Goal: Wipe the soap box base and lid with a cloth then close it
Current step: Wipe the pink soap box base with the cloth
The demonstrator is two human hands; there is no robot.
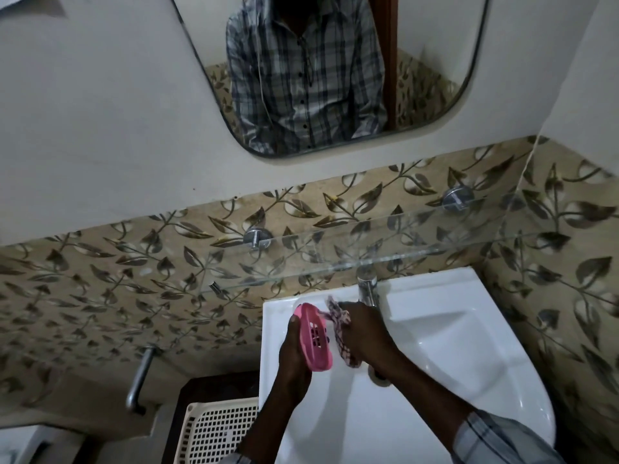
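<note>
A pink soap box part (314, 336) with drain holes is held over the left side of the white sink (435, 329). My left hand (294, 353) grips it from below and from the left, thumb on its outer edge. My right hand (363, 333) grips a pink-and-white patterned cloth (340, 324), bunched against the right rim of the soap box part. One end of the cloth hangs down below my right hand. I cannot tell whether this part is the base or the lid, and the other part is not in sight.
A chrome tap (367, 288) stands just behind my right hand. A glass shelf (402, 242) juts out above the sink. A white perforated basket (217, 430) sits to the lower left, beside a metal wall bar (139, 380). A mirror (318, 72) hangs above.
</note>
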